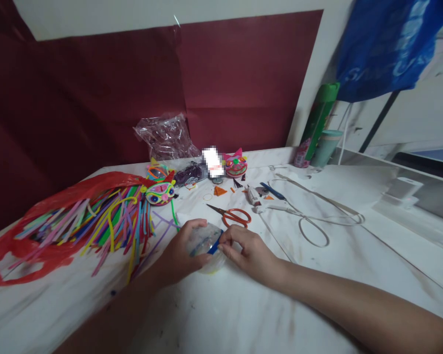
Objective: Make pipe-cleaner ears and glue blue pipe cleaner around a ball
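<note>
Low over the near part of the table I hold a clear, rounded plastic piece (201, 241), like a bowl or the base of a bottle. My left hand (186, 253) is wrapped round its left side, thumb toward me. A blue strip (216, 242) runs along the piece. My right hand (247, 253) pinches the right end of this strip against the plastic with thumb and forefinger. Just beyond the hands lie scissors (231, 215) with orange handles, their blades partly open. The underside of the plastic piece is partly hidden by my fingers.
Many coloured fuzzy strips (110, 216) spill from a red plastic bag (7, 263) on the left. Decorated masks (160, 192) stand behind. A glue gun (253, 195), a blue cutter (273, 191) and a looped white cable (313, 241) lie to the right, beyond them a green can (317, 123).
</note>
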Motion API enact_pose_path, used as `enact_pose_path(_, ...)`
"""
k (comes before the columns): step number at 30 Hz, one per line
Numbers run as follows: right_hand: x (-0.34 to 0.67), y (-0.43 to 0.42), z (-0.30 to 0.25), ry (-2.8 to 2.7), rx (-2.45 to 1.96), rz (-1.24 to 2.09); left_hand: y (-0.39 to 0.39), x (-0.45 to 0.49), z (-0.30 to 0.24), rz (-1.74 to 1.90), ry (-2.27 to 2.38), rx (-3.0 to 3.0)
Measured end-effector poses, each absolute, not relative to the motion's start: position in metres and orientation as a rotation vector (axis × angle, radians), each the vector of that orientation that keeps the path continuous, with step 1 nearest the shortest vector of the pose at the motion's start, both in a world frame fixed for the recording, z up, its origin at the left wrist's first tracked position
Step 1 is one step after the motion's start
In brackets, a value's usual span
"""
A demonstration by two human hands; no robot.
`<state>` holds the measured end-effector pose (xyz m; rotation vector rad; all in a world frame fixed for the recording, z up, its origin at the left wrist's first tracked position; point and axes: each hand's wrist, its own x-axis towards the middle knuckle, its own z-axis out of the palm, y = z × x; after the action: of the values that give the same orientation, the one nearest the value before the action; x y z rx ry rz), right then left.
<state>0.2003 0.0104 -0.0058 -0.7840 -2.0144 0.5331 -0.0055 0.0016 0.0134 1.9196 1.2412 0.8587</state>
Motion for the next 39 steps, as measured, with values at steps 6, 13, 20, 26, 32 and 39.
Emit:
enact_pose_path(6, 0.201, 0.008, -0.003, -2.021, -0.733, 0.609, 0.0, -0.005, 0.012, 0.858, 1.258, 1.915)
enact_pose_path(13, 0.205, 0.016, -0.004, -1.954, -0.809, 0.79, 0.018, -0.027, -0.003, 0.883, 1.064, 1.879)
enact_pose_path(20, 0.204, 0.016, -0.005, -2.001, -0.806, 0.8, 0.039, -0.042, -0.018, 0.884, 0.819, 1.555)
enact_pose_path(26, 0.216, 0.026, 0.011, -1.975, -0.863, 0.647, 0.031, -0.036, -0.006, 0.944, 0.833, 1.337)
enact_pose_path(32, 0.26, 0.075, 0.027, -1.812, -1.193, 0.422, 0.033, -0.032, -0.006, 0.987, 0.885, 1.197)
enact_pose_path(39, 0.299, 0.118, 0.012, -2.081, -1.666, 0.051, 0.036, -0.033, -0.001, 1.146, 1.054, 1.126)
